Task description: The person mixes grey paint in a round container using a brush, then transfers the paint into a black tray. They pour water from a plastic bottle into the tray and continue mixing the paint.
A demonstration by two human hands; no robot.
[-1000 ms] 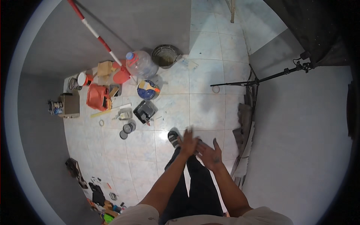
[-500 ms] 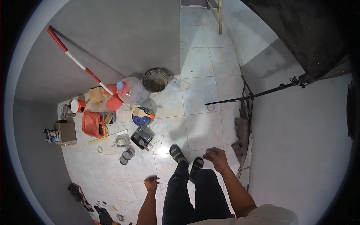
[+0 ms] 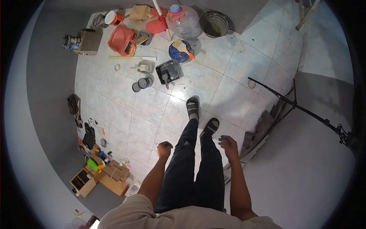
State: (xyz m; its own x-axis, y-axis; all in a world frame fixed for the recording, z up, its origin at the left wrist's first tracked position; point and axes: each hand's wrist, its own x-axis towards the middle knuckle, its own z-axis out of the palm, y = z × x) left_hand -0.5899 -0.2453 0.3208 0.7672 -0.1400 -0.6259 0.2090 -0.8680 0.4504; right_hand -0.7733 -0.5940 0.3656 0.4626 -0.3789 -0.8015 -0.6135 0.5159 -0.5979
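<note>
My left hand (image 3: 164,150) hangs beside my left thigh with its fingers loosely curled in, and nothing shows in it. Beside my right leg, my right hand (image 3: 229,147) is held with its fingers apart and no object in them. Neither hand touches anything. On the tiled floor beyond my sandalled feet lies a black paint tray (image 3: 167,71) with a paintbrush (image 3: 166,80) in it. A wide brush (image 3: 182,49) with an orange handle tip rests across the blue lid of a round tub (image 3: 175,55). Left of the tray stand a grey-rimmed can (image 3: 143,83) and its round lid (image 3: 136,87).
Along the far wall are a dark bucket (image 3: 214,24), a large clear water bottle (image 3: 184,23) and a red bag (image 3: 121,39). A black stand (image 3: 294,104) leans at the right near rubble (image 3: 264,125). Cardboard boxes (image 3: 116,170) and tools lie lower left.
My view has turned leftward and down, bringing the lower-left boxes and tools into sight. My feet have shifted on the tiles. Both hands have swung along my legs, still holding nothing visible.
</note>
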